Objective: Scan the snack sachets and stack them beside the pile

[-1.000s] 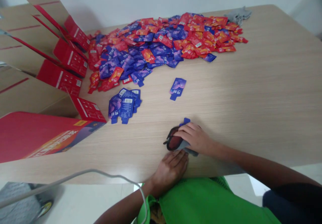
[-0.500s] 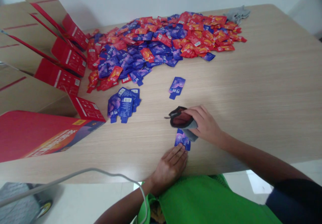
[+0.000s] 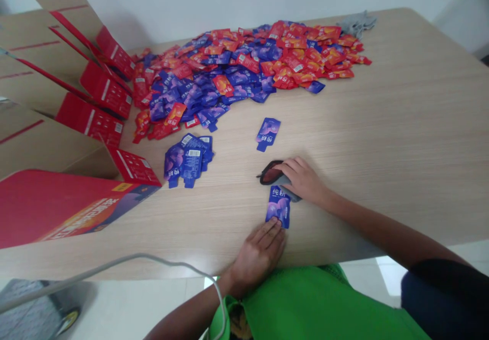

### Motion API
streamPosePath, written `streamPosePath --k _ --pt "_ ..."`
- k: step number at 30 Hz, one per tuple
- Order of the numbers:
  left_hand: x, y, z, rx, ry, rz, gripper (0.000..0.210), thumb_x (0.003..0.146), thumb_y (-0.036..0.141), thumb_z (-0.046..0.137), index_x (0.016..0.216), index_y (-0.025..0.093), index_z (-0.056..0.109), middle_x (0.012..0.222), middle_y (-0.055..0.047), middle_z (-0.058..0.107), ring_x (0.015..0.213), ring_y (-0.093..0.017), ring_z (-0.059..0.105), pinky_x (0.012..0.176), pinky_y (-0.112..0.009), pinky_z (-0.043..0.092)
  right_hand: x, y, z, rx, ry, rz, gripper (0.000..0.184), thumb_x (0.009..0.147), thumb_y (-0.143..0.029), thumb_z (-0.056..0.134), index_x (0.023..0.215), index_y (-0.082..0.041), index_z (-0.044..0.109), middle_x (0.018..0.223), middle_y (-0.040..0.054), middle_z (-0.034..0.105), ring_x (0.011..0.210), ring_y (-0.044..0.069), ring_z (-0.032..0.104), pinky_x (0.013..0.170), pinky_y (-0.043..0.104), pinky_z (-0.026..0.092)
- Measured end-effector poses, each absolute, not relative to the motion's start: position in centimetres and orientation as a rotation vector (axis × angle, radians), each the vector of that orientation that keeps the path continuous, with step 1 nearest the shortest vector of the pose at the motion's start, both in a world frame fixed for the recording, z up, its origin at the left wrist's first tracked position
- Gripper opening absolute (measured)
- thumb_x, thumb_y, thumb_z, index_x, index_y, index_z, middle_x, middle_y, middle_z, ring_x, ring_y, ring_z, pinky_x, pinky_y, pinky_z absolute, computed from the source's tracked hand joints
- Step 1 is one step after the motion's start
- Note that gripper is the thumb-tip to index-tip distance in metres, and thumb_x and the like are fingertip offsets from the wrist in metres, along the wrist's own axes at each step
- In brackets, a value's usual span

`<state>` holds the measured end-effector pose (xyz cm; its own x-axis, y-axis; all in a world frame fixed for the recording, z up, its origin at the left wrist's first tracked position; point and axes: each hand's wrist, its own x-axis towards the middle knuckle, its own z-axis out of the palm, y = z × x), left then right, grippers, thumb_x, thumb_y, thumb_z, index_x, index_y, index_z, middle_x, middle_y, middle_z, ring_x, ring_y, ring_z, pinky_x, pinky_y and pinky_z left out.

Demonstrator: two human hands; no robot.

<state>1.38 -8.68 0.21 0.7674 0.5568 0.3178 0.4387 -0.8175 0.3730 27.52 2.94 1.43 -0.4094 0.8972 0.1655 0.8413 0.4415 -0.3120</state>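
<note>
My left hand (image 3: pixel 260 252) lies flat near the table's front edge, its fingertips pressing on the lower end of a purple-blue sachet (image 3: pixel 278 208). My right hand (image 3: pixel 303 179) is closed on a grey, soft-looking piece with a black rim and a dark red inside (image 3: pixel 272 173); I cannot make out its exact kind. This piece sits at the sachet's upper end, partly over its corner. Farther back, a single purple-blue sachet (image 3: pixel 268 133) lies by itself. To the left is a small overlapping group of purple-blue sachets (image 3: pixel 191 161), some with barcodes up.
A wide heap of red and purple-blue sachets (image 3: pixel 229 70) spreads along the wall side. Open red cartons (image 3: pixel 76 202) line the left. A grey cloth (image 3: pixel 357 23) lies at the back right. A pale cable (image 3: pixel 145 256) crosses the front left.
My right hand has moved slightly up and away from me with the grey piece, uncovering the printed upper part of the sachet. My left hand has stayed in place.
</note>
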Motion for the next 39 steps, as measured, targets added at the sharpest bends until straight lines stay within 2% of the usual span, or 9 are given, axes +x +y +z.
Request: streamPosePath --k 6,10,14,18,23,26,29,34,39 --pt "3.6 -5.5 2.5 2.624 0.913 0.600 0.036 0.109 0.036 0.056 0.138 0.015 0.063 0.119 -0.012 0.074 0.111 -0.026 0.070 0.098 -0.042 0.061 32.4 4.5 2.8 -1.627 -1.946 -0.017 0.047 0.094 -0.032 0.065 0.139 -0.022 0.056 0.122 0.0149 0.063 0.112 0.037 0.054 0.101 0.058 0.046" --pt "6.2 -1.4 2.9 2.576 1.172 0.601 0.044 0.108 0.044 0.055 0.144 0.020 0.057 0.123 -0.015 0.066 0.109 -0.029 0.064 0.092 -0.044 0.058 34.6 3.1 2.6 -1.686 -1.616 -0.056 0.045 0.097 -0.046 0.061 0.136 -0.024 0.058 0.121 0.0164 0.063 0.113 0.039 0.056 0.100 0.062 0.047" --pt "8.5 1.7 1.9 2.580 1.352 0.492 0.056 0.102 0.052 0.063 0.143 0.015 0.055 0.122 -0.016 0.063 0.107 -0.032 0.062 0.089 -0.046 0.055 35.9 1.5 0.9 -1.738 -1.488 -0.033 0.045 0.096 -0.050 0.062 0.132 -0.022 0.061 0.118 0.0159 0.064 0.113 0.037 0.058 0.101 0.061 0.047" --pt "9.4 2.8 0.9 2.549 1.366 0.349 0.050 0.096 0.044 0.075 0.133 0.014 0.059 0.115 -0.015 0.064 0.106 -0.032 0.063 0.090 -0.044 0.054 36.5 0.7 -0.6 -1.767 -1.424 0.002 0.045 0.096 -0.051 0.063 0.130 -0.022 0.062 0.119 0.0151 0.065 0.115 0.036 0.059 0.103 0.060 0.047" --pt "8.5 4.2 -0.2 2.454 1.206 0.386 0.047 0.096 0.038 0.077 0.134 0.017 0.059 0.114 -0.013 0.067 0.102 -0.029 0.067 0.090 -0.042 0.057 36.3 0.8 -1.1 -1.791 -1.395 0.055 0.046 0.094 -0.053 0.063 0.128 -0.021 0.063 0.117 0.0151 0.066 0.114 0.036 0.059 0.101 0.059 0.048" --pt "7.8 5.2 0.4 2.426 1.046 0.420 0.046 0.094 0.030 0.078 0.136 0.020 0.062 0.105 -0.005 0.072 0.092 -0.022 0.070 0.084 -0.035 0.059 36.0 0.9 -1.3 -1.787 -1.405 0.076 0.045 0.095 -0.053 0.062 0.128 -0.021 0.063 0.117 0.0147 0.065 0.116 0.035 0.058 0.103 0.059 0.047" --pt "7.3 5.6 2.9 2.328 0.901 0.496 0.029 0.099 0.024 0.070 0.129 0.022 0.070 0.096 -0.002 0.071 0.084 -0.017 0.069 0.076 -0.027 0.058 35.9 0.9 -1.4 -1.778 -1.389 0.075 0.045 0.095 -0.053 0.062 0.127 -0.021 0.063 0.118 0.0142 0.065 0.115 0.035 0.058 0.104 0.059 0.046" --pt "5.3 3.3 7.8 2.221 0.652 0.687 0.024 0.109 0.028 0.056 0.116 0.030 0.079 0.104 -0.004 0.070 0.101 -0.018 0.069 0.095 -0.034 0.053 35.9 0.7 -1.3 -1.771 -1.373 0.079 0.045 0.095 -0.051 0.063 0.128 -0.021 0.062 0.118 0.0143 0.066 0.114 0.034 0.059 0.103 0.057 0.047" --pt "2.7 -0.1 6.2 2.500 0.557 0.476 0.025 0.107 0.020 0.058 0.114 0.034 0.078 0.116 -0.001 0.074 0.126 -0.019 0.064 0.109 -0.040 0.043 35.8 0.6 -1.3 -1.792 -1.409 0.074 0.044 0.095 -0.051 0.063 0.127 -0.021 0.063 0.117 0.0145 0.066 0.113 0.035 0.059 0.101 0.057 0.048"
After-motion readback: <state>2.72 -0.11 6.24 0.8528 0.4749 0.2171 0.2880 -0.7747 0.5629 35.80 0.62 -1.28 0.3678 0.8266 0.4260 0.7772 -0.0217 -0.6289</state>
